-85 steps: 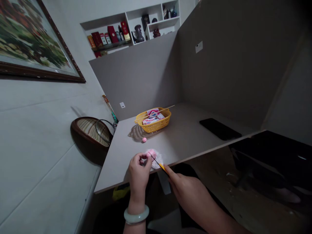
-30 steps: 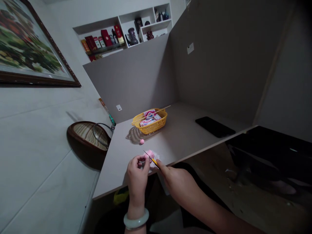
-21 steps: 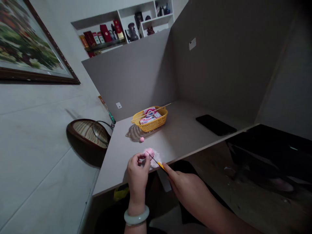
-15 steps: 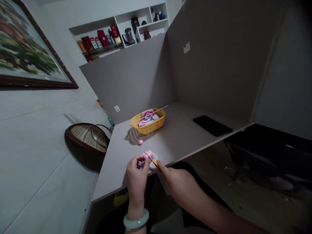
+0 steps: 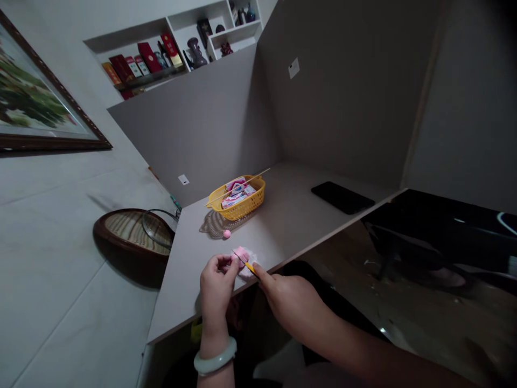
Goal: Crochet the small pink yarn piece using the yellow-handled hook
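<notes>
My left hand [image 5: 218, 283] is closed at the table's front edge, thumb and fingers pinched on a pink clay-like lump [image 5: 241, 253]. The lump lies over a crumpled whitish wrapping [image 5: 247, 272]. My right hand [image 5: 288, 296] grips a thin tool with a yellow handle and a dark, narrow blade [image 5: 250, 267]. The blade lies across the pink lump, close to my left fingertips; whether it cuts in is too small to tell. A small pink ball [image 5: 226, 234] rests on the table beyond my hands.
Behind the ball stands a yellow basket [image 5: 255, 203] holding pink-and-white packets, with a thin stick [image 5: 260, 173] across its top. A flat black object [image 5: 342, 197] lies to the right. Grey panels [image 5: 210, 134] rise at the back and right. A brown wooden vessel [image 5: 129, 264] is left of the table.
The view has shifted, so the scene sits a little further left. My hands keep nearly the same place at the pink lump, with the blade still across it.
</notes>
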Motion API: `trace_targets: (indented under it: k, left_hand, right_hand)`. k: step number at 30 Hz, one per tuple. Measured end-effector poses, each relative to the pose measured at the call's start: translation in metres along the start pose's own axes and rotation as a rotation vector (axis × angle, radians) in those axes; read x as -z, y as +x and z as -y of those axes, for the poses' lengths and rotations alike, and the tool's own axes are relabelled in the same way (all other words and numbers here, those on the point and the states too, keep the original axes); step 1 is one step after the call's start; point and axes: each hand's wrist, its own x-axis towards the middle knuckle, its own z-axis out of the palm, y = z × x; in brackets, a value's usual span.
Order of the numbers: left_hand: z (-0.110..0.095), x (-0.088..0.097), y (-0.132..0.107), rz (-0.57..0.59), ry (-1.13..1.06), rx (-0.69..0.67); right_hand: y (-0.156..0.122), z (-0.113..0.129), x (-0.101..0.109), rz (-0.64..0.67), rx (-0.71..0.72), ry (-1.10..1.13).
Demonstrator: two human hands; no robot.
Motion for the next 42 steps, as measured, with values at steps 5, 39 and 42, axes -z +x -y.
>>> trace_targets:
  k: [5, 39, 42]
  left_hand:
    - [-0.003, -0.003, -0.006, -0.038, 0.052, -0.023]
    - [-0.009, -0.004, -0.013, -0.122, 0.14, -0.101]
    - [-0.008, -0.005, -0.013, -0.117, 0.142, -0.119]
  right_hand:
    - [-0.02, -0.009, -0.011, -0.02, 0.007, -0.024]
    - [-0.021, -0.003, -0.013, 0.009, -0.013, -0.091]
    - [-0.029, -0.01, -0.014, 0.001, -0.021, -0.094]
